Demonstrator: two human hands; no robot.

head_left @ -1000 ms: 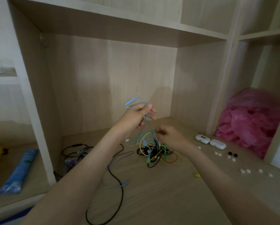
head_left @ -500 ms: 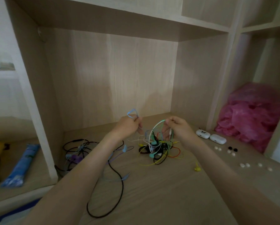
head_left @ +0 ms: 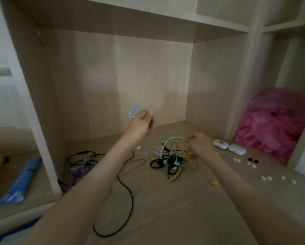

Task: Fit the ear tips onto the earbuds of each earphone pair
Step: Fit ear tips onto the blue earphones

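Observation:
A tangle of coloured earphone cables (head_left: 173, 160) lies on the wooden shelf floor (head_left: 166, 209) at the middle. My left hand (head_left: 141, 126) is raised above it and grips a light blue earphone cable (head_left: 133, 111), whose loop sticks out over the knuckles. My right hand (head_left: 199, 144) pinches a white-green cable (head_left: 176, 138) pulled up from the tangle. Small white ear tips (head_left: 266, 178) and black ear tips (head_left: 252, 160) lie scattered to the right. A yellow earbud (head_left: 214, 182) lies alone in front of the tangle.
Two white earbud cases (head_left: 228, 147) sit at the back right beside a pink plastic bag (head_left: 275, 124). Black and purple cables (head_left: 84, 163) lie at the left by the cabinet divider (head_left: 42, 121). A blue packet (head_left: 22, 181) lies in the left compartment.
My left hand has risen and pulled the light blue cable up and away. My right hand has dropped lower and to the right, drawing a white-green cable out of the tangle.

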